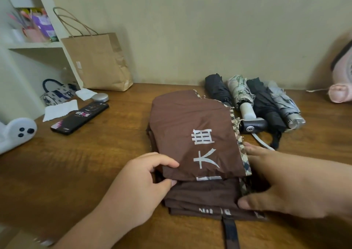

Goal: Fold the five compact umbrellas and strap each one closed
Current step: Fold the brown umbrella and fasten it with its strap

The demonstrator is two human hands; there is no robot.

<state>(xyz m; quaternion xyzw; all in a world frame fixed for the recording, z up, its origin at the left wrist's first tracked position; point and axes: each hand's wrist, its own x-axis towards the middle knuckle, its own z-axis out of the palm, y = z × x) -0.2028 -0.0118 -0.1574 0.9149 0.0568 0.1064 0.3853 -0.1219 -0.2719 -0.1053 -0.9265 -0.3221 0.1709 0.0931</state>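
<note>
A brown umbrella (192,130) with white printed characters and a checked trim lies flat on the wooden table (95,163), its panels stacked in layers. My left hand (144,184) pinches the top panel's near left edge between thumb and fingers. My right hand (285,182) is at the right side of the stack, fingers along the trim and thumb pressing the lower layers. A dark strap (231,231) runs out toward me from under the stack. Behind it lie several folded umbrellas in a row: a dark one (217,89), a pale patterned one (241,92), a black one (264,104) and a grey one (283,102).
A brown paper bag (99,62) stands against the wall at the back left. A black phone (80,118), tissues (61,110) and a small silver case (100,97) lie left of the umbrella. A white toy (17,132) sits at the left edge, a pink item (341,92) at the far right.
</note>
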